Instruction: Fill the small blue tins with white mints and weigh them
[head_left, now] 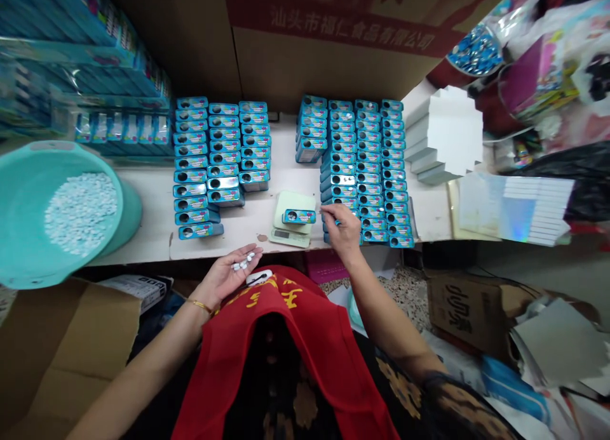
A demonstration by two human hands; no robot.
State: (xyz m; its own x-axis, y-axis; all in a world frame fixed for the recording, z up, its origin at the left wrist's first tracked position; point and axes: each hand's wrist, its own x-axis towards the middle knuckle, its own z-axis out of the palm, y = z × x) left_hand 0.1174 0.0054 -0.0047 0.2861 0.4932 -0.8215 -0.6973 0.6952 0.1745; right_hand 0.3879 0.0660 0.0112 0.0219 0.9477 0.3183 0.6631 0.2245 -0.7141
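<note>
My left hand (232, 272) lies palm up by the table's front edge, cupping several small white tablets (243, 262). My right hand (341, 229) reaches to the near end of the right stack of blue tins (365, 167), fingers pinched on a tin there. One blue tin (298, 216) sits on a small pale green scale (291, 221) between the hands. A second block of blue tins (210, 160) stands to the left of the scale.
A teal basin (52, 211) with white tablets overhangs the left table edge. Stacked blue packs fill the far left. White folded boxes (441, 138) and shiny sheets (519, 208) lie at right. A cardboard box stands behind. Cartons and paper litter the floor.
</note>
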